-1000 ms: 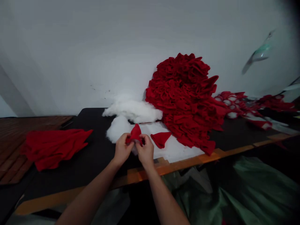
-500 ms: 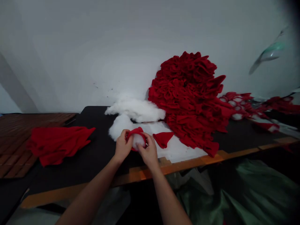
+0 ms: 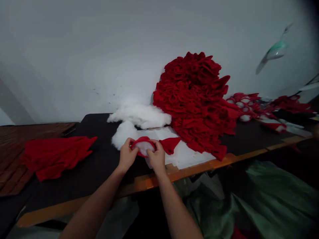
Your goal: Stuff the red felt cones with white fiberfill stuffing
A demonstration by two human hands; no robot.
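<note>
Between my hands is a red fabric piece (image 3: 144, 138) with a round opening, and white stuffing (image 3: 144, 148) shows inside it. My left hand (image 3: 128, 154) grips the rim on the left, thumb at the opening. On the other side my right hand (image 3: 157, 156) pinches the rim, its thumb near the stuffing. A clump of white fiberfill (image 3: 123, 134) lies just behind my left hand, with a larger mass of fiberfill (image 3: 142, 116) farther back. Close to my right hand, a small red cone-shaped piece (image 3: 170, 144) rests on a white sheet (image 3: 190, 156).
A tall heap of red fabric pieces (image 3: 194, 99) leans against the wall. Red fabric (image 3: 57, 154) lies at the left beside brown slatted matting (image 3: 12, 159). Red-and-white filled pieces (image 3: 245, 104) sit farther right. The table's front edge (image 3: 142, 182) is taped. Green cloth (image 3: 269, 199) hangs below.
The opening of the red piece has been spread wider and flatter between my hands, with the stuffing lying lower in it. The view has shifted slightly to the right.
</note>
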